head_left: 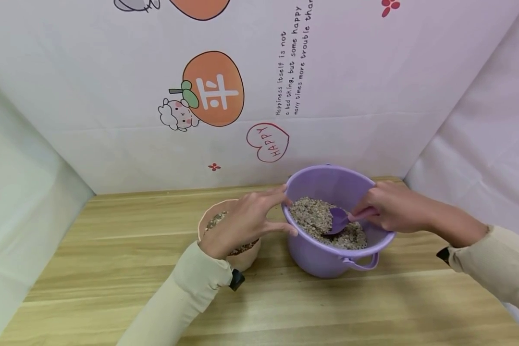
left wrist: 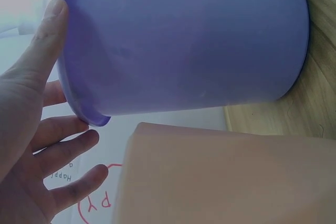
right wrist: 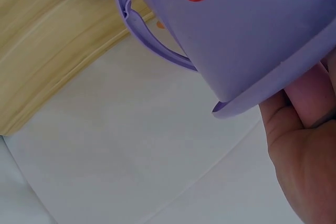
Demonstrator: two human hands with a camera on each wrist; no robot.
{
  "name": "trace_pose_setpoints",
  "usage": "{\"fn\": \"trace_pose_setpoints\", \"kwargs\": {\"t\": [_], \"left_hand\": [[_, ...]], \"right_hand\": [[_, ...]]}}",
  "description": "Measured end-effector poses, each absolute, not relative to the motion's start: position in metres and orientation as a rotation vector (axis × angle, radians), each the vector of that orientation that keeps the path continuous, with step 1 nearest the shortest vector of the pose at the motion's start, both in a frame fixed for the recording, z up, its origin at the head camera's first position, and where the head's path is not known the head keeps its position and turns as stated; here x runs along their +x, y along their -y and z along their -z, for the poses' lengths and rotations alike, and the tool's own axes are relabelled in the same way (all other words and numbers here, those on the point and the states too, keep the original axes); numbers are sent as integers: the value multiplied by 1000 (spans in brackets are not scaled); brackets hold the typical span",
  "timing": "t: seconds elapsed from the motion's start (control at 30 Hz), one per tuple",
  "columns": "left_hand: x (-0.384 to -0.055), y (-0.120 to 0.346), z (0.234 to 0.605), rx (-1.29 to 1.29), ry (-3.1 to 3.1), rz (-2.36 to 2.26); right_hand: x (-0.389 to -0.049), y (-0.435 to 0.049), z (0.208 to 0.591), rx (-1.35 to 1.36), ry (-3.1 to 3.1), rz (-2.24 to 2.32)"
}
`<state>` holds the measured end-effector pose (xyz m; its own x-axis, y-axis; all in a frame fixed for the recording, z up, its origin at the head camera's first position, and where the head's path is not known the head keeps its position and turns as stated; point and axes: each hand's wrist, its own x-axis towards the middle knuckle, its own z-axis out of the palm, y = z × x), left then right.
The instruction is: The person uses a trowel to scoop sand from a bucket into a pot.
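Note:
A purple bucket [head_left: 324,262] stands on the table, partly filled with small grey-brown gravel [head_left: 310,216]. My right hand [head_left: 389,206] reaches over the bucket's right rim and grips the pink handle of a purple toy shovel [head_left: 339,220], whose blade is dug into the gravel. My left hand [head_left: 246,218] touches the left rim with spread thumb and fingers. In the left wrist view the thumb [left wrist: 48,35] lies along the rim, and the other fingers are splayed. Beneath my left wrist sits a peach-coloured pot [head_left: 244,259] with gravel inside, partly hidden by the hand.
A wood-grain table [head_left: 125,283] carries both containers. Behind it rises a white printed cloth [head_left: 350,96], close to the bucket's back. White cloth [head_left: 480,144] also hangs at both sides. The bucket's handle [head_left: 365,263] hangs down at the front.

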<state>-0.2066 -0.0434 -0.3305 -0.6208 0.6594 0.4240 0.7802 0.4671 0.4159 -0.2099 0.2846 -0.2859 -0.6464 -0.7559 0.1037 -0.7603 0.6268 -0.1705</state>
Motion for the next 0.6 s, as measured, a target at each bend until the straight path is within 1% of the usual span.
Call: {"fn": "trace_pose_setpoints", "kwargs": {"t": [0.6], "left_hand": [[-209, 42, 330, -1267, 2482, 886]], "right_hand": [[-211, -288, 289, 1316, 2787, -390]]}}
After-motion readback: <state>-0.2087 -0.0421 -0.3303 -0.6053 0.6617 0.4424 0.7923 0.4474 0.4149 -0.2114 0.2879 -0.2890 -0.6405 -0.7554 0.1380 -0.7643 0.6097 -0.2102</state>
